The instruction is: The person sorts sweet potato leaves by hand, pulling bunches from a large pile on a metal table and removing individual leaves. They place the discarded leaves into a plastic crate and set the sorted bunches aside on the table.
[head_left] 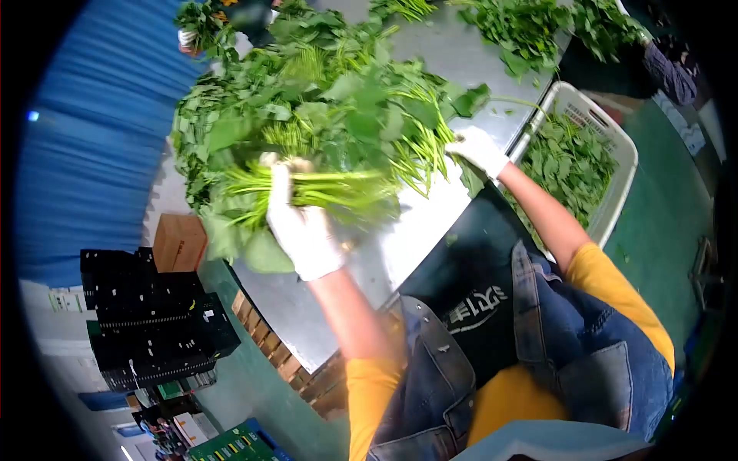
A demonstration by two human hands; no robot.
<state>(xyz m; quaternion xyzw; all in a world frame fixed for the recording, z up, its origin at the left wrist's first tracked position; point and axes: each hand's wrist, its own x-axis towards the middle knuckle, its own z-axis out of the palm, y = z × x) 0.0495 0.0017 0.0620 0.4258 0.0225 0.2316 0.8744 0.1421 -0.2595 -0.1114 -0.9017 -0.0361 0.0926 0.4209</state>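
Left hand: the white-gloved left hand (304, 223) is closed around a bundle of long pale-green stems with broad soft leaves (338, 188), gripping across the stalks and holding it just above the surface.
Right hand: the white-gloved right hand (477, 150) is curled shut on stalk ends at the edge of the heap of loose green leafy stalks (307, 92).
Handling: the greens look light, limp and easily bruised. The stems are the firmer part, so the stalk ends, not the leaves, are probably the best place to grip.
Surface: a grey metal surface (430, 223) carries the heap, with more greens at its far end.
Crate: a white slotted plastic crate (626, 154) beside the surface holds more leaves.
Room: the floor is green (661, 230). A blue ribbed wall (100, 138), a brown cardboard box (178, 242) and stacked black trays (154, 315) stand on the other side.
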